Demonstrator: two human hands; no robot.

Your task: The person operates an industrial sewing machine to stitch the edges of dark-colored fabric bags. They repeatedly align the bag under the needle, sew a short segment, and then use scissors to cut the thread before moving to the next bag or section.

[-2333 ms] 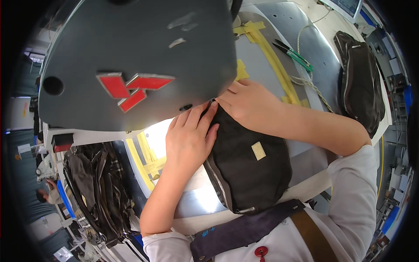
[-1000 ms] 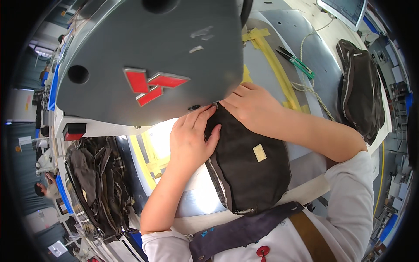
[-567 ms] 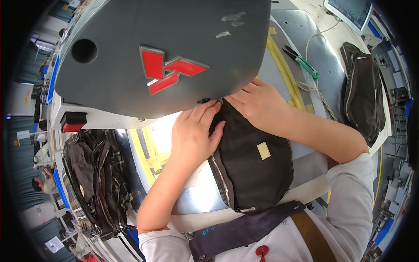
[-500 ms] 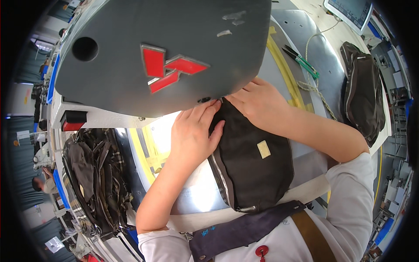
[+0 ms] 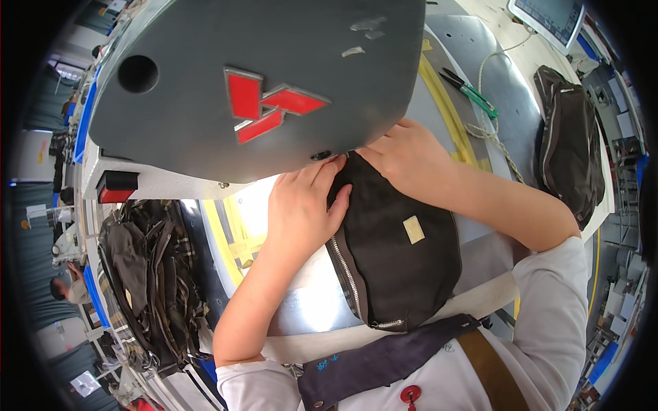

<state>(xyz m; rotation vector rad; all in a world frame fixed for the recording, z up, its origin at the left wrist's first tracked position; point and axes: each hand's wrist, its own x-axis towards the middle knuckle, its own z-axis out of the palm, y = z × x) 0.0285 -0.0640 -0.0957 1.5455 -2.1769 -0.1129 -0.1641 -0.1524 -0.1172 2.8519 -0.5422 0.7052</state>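
Observation:
A dark brown-black fabric piece [image 5: 401,270] with a metal zipper [image 5: 348,274] along its left side and a small cream patch [image 5: 413,230] on it lies in front of me. Its far end runs in under a dark grey sewing machine head [image 5: 199,89]. My left hand [image 5: 301,205] rests at the far left edge of the piece, fingers stretched forward, thumb apart on the fabric. At the far right edge my right hand [image 5: 411,161] is closed on the fabric with bent fingers. The machine head hides the right fingertips and the needle area.
On the left hangs a pile of dark zippered pieces [image 5: 147,274] with plaid lining. A similar dark piece [image 5: 572,147] lies at the right. Green-handled thread snips [image 5: 480,101] and a cord [image 5: 480,75] are beyond my right hand. A control screen [image 5: 548,19] stands far right.
The fabric piece has slid very slightly away from me, toward the machine head. Both hands stay almost in the same place on it.

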